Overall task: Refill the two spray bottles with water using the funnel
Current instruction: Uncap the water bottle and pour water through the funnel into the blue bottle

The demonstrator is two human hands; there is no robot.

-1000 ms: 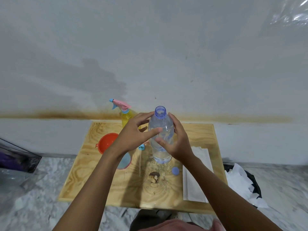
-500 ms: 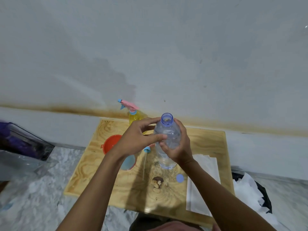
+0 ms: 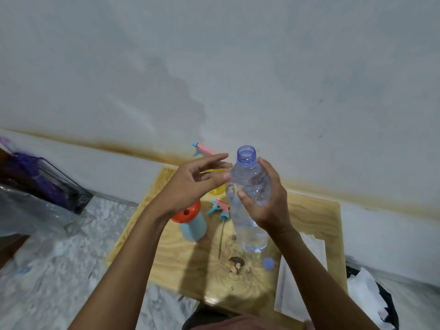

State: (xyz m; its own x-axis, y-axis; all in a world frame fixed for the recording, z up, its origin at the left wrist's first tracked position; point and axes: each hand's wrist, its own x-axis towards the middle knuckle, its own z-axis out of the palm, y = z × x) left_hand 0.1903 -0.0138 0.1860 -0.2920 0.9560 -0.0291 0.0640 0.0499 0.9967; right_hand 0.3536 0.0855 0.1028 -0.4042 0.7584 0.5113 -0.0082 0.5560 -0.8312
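The right hand (image 3: 266, 203) is clamped around the upper body of the clear water bottle (image 3: 250, 232) and holds it upright over the wooden surface (image 3: 312, 217). I cannot tell if the base rests on the surface. The bottle mouth is open, and its blue cap (image 3: 268, 262) lies near the base, on the right.

The left hand (image 3: 190, 186) is just left of the bottle, with the fingers straight and apart, and it holds nothing. Whether its thumb tip touches the bottle is not clear.

Left of the water bottle stands 1 blue spray bottle (image 3: 194, 228) with the orange funnel (image 3: 187, 213) in its neck. Its loose spray head (image 3: 220, 207) lies between the 2 bottles. The yellow spray bottle (image 3: 217, 190) stands farther back, behind the left hand, with its head on.

I think the water bottle is thin and soft, so it will dent under a strong squeeze. With no cap, this can push water out. It is better to hold it around the middle of the body and to support the base with the other hand when tilting. The funnel looks top-heavy on the small bottle and may tip.
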